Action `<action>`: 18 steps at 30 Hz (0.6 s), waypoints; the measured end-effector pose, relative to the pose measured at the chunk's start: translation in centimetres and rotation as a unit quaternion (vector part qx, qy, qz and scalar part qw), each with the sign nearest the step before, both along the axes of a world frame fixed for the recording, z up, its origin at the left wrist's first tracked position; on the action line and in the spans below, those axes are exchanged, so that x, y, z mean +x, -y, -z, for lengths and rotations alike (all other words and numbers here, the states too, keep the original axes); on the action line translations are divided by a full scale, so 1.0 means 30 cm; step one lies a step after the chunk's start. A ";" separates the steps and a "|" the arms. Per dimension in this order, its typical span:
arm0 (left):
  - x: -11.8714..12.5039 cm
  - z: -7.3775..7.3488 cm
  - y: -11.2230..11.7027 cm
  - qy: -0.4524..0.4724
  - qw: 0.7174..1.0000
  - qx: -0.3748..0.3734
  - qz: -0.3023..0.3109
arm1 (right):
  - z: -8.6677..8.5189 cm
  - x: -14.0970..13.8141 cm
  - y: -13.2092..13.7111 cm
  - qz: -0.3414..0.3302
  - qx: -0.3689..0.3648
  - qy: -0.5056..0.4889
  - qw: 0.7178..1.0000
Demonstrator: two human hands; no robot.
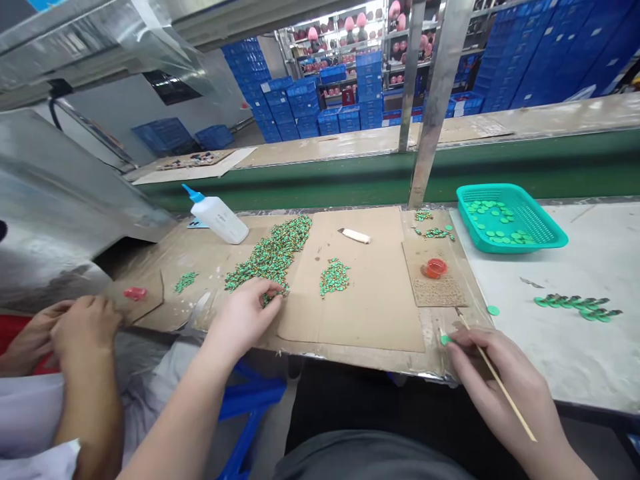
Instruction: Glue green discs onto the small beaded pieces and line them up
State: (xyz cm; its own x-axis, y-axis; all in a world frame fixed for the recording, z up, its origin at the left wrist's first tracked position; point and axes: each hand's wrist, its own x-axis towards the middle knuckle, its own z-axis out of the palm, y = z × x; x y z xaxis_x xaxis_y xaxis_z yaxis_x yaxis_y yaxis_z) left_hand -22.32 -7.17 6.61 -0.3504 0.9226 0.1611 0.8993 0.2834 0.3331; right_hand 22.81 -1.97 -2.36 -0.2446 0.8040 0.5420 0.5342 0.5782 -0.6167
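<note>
My left hand (247, 313) is at the lower edge of a large pile of small green-and-brown bead-like pieces (280, 250). Its thumb and forefinger stand apart, and I see nothing held between them. My right hand (505, 383) pinches a small green disc (445, 340) at its fingertips. The same hand holds a thin wooden stick with a dark tip (500, 381), slanting across the fingers. Just beyond the tip lies a brown board (440, 295) bearing a small red cup (437, 268). Another green disc (493, 311) lies nearby on the table.
A cardboard sheet (373, 313) carries a smaller bead pile (334, 277) and a white-handled tool (356, 236). A glue bottle (220, 219) leans at back left. On the right are a green basket (523, 245) with discs and rows of discs (575, 303). A co-worker's hands (83, 327) are left.
</note>
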 end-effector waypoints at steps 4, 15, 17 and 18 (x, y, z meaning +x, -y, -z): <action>0.003 0.029 -0.002 -0.034 0.997 -0.053 -0.037 | -0.016 -0.003 0.031 0.037 -0.045 -0.024 0.998; -0.049 0.077 -0.056 -0.065 0.991 -0.107 -0.042 | -0.051 0.003 0.064 0.053 -0.046 -0.041 0.997; -0.057 0.071 -0.072 -0.064 0.993 -0.096 -0.018 | -0.052 0.005 0.063 0.055 -0.046 -0.042 0.997; -0.060 0.067 -0.083 -0.062 0.993 -0.096 -0.005 | -0.052 0.005 0.062 0.055 -0.046 -0.044 0.996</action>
